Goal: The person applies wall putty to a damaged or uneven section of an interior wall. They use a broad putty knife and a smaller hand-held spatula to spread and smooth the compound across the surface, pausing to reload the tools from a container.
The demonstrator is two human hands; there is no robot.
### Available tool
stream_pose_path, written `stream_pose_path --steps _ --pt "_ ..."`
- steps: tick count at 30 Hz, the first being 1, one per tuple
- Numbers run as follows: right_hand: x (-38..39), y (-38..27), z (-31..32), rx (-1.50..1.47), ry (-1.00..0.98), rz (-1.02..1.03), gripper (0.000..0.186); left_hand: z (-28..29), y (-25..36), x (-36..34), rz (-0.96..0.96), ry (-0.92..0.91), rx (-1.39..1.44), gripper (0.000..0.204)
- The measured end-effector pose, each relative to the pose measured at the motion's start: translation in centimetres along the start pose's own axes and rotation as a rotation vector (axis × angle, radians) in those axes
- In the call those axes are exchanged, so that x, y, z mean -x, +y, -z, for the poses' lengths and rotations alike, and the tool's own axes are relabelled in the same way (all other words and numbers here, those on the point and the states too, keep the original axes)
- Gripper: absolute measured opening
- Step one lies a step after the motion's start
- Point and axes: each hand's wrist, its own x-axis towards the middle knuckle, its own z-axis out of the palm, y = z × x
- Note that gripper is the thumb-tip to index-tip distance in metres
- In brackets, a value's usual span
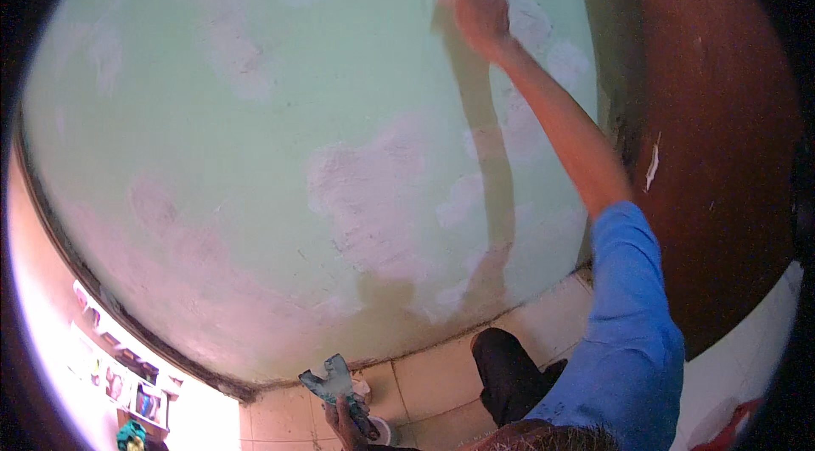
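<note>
My right hand [481, 14] is stretched up against a pale green wall [289, 103], near its upper right. Its fingers are closed and a little blurred, pressed to the surface over a pale edge that I cannot make out. Rough whitish-pink filler patches [373, 188] cover parts of the wall, several of them around that hand. Low down near the floor, my left hand [346, 424] grips a flat, dark teal piece [333, 379] with an uneven edge, smeared with pale paste. A white tub [384, 431] stands just beside this hand, partly hidden.
A brown door or panel [713, 137] borders the wall on the right. Tan floor tiles [433, 387] run along the wall's foot, where my dark-clothed knee [509, 375] is bent. Shelves with small items [146, 400] stand at lower left, beside a bright opening.
</note>
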Motion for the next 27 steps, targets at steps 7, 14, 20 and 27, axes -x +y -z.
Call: stream_pose_path --steps 7,14,20,27 --pt "1.9 -4.3 2.5 -0.001 0.049 0.160 0.045 1.7 -1.1 -1.6 0.060 0.012 0.020 0.027" --pt "-0.9 21.5 4.0 0.026 0.063 -0.408 0.038 -1.4 -2.8 -3.4 0.023 -0.064 -0.006 0.028" --pt "23.5 14.0 4.2 -0.109 0.001 -0.476 0.077 1.3 -0.4 -2.1 0.050 -0.041 -0.115 0.028" --pt "17.4 16.8 4.6 -0.025 0.057 -0.281 0.074 -0.6 1.9 -1.8 -0.017 -0.086 -0.102 0.028"
